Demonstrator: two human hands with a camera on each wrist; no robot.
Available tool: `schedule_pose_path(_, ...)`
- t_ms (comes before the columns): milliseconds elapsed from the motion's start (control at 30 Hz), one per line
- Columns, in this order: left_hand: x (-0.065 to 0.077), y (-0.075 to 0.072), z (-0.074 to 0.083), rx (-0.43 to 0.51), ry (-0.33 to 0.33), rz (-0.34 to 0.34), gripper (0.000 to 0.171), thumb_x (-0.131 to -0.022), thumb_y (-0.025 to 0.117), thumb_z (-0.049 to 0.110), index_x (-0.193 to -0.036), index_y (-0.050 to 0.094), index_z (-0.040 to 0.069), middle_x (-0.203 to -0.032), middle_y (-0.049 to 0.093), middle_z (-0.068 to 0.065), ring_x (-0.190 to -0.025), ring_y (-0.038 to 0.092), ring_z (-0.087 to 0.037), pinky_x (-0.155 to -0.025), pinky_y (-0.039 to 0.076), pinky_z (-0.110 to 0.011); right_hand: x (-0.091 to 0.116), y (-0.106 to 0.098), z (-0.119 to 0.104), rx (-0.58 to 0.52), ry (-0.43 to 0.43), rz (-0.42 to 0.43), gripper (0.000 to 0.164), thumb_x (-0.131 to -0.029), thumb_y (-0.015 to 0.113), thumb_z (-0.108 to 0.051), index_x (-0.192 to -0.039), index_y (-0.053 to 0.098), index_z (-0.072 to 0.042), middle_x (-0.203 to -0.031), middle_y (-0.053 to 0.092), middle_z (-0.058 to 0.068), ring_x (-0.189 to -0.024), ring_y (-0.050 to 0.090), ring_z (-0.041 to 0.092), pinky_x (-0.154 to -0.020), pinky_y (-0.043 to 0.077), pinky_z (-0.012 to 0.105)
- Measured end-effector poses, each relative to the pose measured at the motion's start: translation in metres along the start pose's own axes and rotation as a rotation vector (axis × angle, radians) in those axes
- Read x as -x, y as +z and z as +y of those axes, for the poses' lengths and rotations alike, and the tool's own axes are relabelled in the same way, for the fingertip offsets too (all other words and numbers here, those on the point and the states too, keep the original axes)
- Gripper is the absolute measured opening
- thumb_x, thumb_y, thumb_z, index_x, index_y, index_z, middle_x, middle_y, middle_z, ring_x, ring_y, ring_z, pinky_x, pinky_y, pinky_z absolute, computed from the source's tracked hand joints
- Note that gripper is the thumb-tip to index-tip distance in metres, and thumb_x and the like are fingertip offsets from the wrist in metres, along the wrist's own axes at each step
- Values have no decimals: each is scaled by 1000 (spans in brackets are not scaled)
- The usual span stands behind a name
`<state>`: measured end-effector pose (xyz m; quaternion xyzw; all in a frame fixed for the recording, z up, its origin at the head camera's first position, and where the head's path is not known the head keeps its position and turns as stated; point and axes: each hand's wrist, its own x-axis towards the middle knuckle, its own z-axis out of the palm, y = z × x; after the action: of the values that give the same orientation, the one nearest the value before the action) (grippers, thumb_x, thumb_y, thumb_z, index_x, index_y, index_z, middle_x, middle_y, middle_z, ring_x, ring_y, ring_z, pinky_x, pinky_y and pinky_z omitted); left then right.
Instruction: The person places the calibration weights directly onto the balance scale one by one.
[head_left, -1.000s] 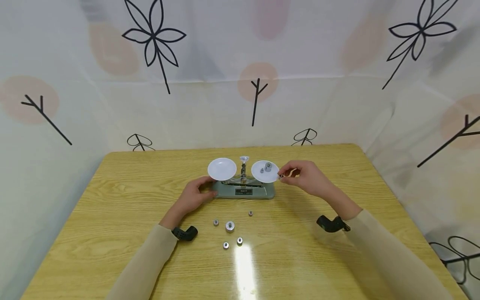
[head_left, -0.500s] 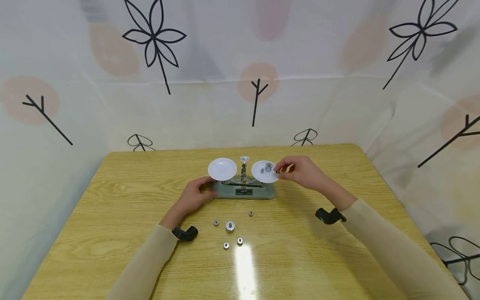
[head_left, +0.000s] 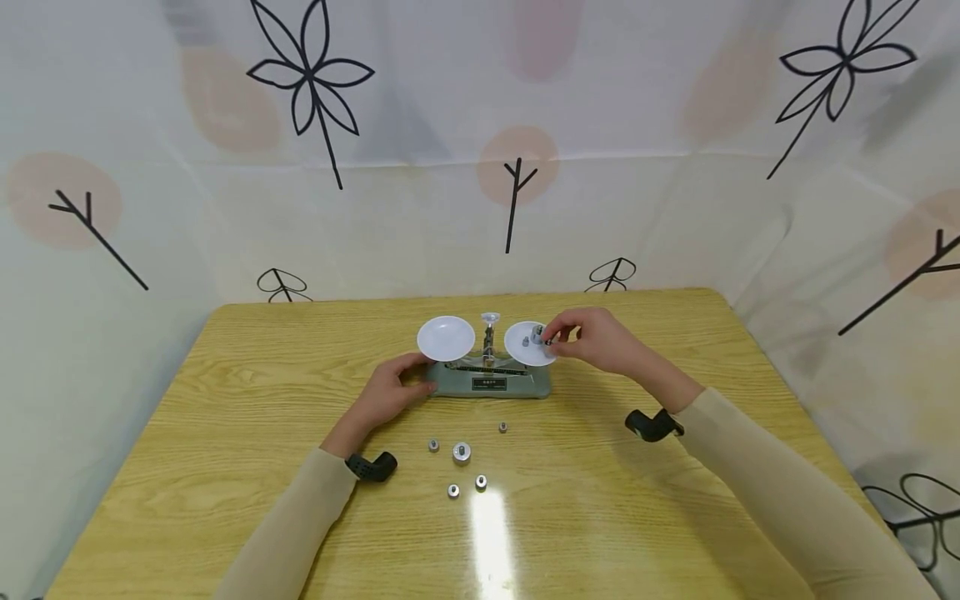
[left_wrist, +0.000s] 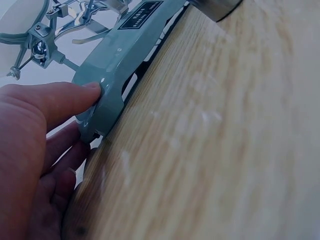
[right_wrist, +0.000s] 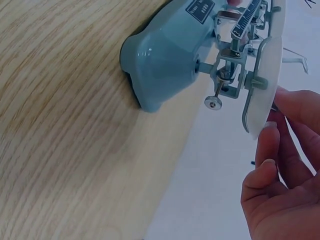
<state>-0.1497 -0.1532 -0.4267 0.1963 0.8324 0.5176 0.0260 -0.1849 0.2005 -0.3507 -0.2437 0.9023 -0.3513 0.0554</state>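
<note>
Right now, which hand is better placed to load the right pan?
Likely the right hand: it pinches a small weight at the right pan; the left hand grips the balance base.

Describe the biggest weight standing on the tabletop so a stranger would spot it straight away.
On the wooden table, find the green-based balance scale. On its near side, five small metal weights stand scattered on the wood. The biggest weight is plainly wider than the other four.

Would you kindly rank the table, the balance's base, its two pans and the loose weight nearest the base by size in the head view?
Largest to smallest:
Table
Base
Left pan and right pan (look alike, so unranked)
Loose weight
</note>
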Motion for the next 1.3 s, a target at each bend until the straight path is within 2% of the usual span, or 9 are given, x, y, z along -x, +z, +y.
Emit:
schedule_pose_path(233,-1,0,0,-1,-6,2,41,-88,74,1,-128,64,-1,-128,63,-16,-124,55,-32,-105,42,-49,-1,-1,-2,-21,21,-9,12,-88,77,-7,-99,75,-11,-93,67,2,-83,55,22,-67,45,36)
schedule_pose_path(500,0,1,-1,-6,-1,11,42,-88,75,3,-128,64,-1,-128,64,-16,-124,55,-33,-104,43,-50,-1,-2,-1,-23,5,-5,11,-89,76,-8,-99,75,-11,-95,68,2,-83,56,21,-67,46,36)
schedule_pose_path(800,0,0,0,-3,-26,-12,43,-89,74,4,-130,62,-1,-130,62,-16,-126,54,-33,-105,43,-49,3,-5,2,-6,7,21,10,-89,76,-7,-98,76,-11,-97,69,3,-85,56,21,-68,45,35)
schedule_pose_path(1033,-8,7,-34,-4,-26,7,45,-89,75,6,-132,62,2,-132,61,-14,-128,53,-31,-106,40,-51,7,-6,8,-7,-4,39,10,-88,77,-8,-97,76,-12,-95,68,2,-84,56,21,-68,45,35)
schedule_pose_path(1300,-9,5,-38,12,-22,-1,44,-87,78,13,-129,66,11,-130,63,-6,-127,54,-24,-106,41,-47,16,-6,15,-33,-15,70,10,-89,76,-8,-98,75,-12,-95,68,2,-84,57,20,-66,45,29)
